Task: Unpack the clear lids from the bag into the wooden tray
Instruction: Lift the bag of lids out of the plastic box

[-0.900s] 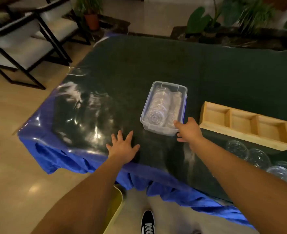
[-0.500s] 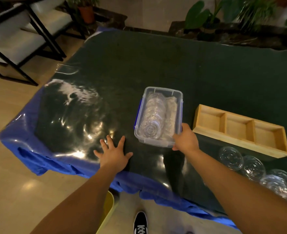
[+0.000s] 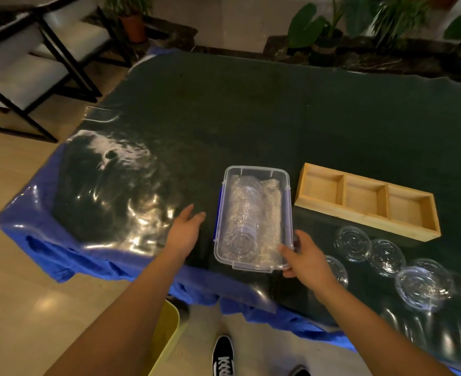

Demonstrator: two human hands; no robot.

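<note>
A clear plastic storage box (image 3: 253, 218) sits near the front edge of a table covered in dark green cloth (image 3: 251, 109) under a glossy plastic sheet, and inside it lies the bag of clear lids (image 3: 247, 215), a long sleeve of nested discs lying on its side with crinkled film around it; whether the sleeve has been opened cannot be told. The right hand (image 3: 305, 257) grasps the box at its near right corner, thumb hooked over the rim and fingers under the edge. The left hand (image 3: 187, 227) is released, fingers spread loosely, held just beside the box's left wall without touching it. The wooden tray (image 3: 366, 221), with three compartments in a row, rests just to the right of the box, and all three compartments look bare. Several clear round lids (image 3: 354, 243) already lie loose on the cloth in front of the tray, close to the right forearm, none of them in the tray. Judging by that, the task is at an early stage: the box has been brought to hand, but the sleeve still has to come out of it, be opened if it is sealed, and the lids set into the compartments. The loose ones on the cloth probably belong there too.
</note>
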